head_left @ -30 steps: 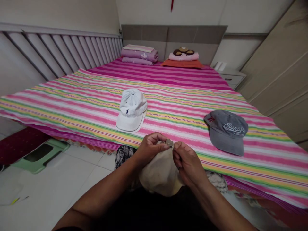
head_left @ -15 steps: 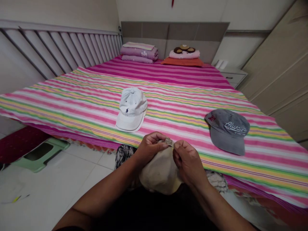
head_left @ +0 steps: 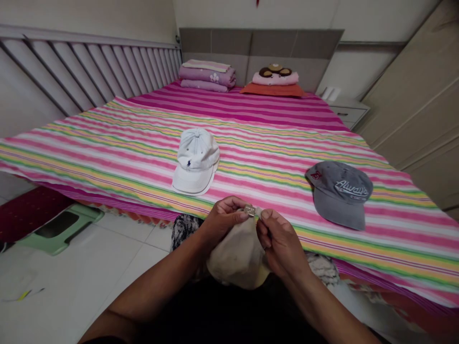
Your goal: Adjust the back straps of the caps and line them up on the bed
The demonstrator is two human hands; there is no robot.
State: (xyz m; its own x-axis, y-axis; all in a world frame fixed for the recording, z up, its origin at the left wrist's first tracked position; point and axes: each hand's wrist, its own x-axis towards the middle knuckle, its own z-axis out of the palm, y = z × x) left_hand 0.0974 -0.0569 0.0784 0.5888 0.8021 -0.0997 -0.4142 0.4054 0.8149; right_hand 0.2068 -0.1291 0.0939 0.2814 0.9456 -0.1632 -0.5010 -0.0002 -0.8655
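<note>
A cream cap (head_left: 234, 255) is held over my lap at the near edge of the bed. My left hand (head_left: 224, 220) pinches its small metal strap buckle (head_left: 249, 210) from the left, fingers closed. My right hand (head_left: 279, 243) pinches the strap beside the buckle from the right, fingers closed too. On the striped bedspread (head_left: 107, 148) a white cap (head_left: 196, 161) lies just beyond my hands. A grey cap (head_left: 340, 191) with white lettering lies to the right.
Folded purple bedding (head_left: 208, 75) and a pink pillow on an orange cushion (head_left: 275, 82) sit by the headboard. A slatted rail (head_left: 89, 71) runs along the left. A green stool (head_left: 59, 228) stands on the tiled floor at left, a nightstand (head_left: 347, 111) at right.
Both hands stay pinched on the cream cap's buckle with only slight finger shifts. The view has tilted a little, so the bed sits slightly higher in frame.
</note>
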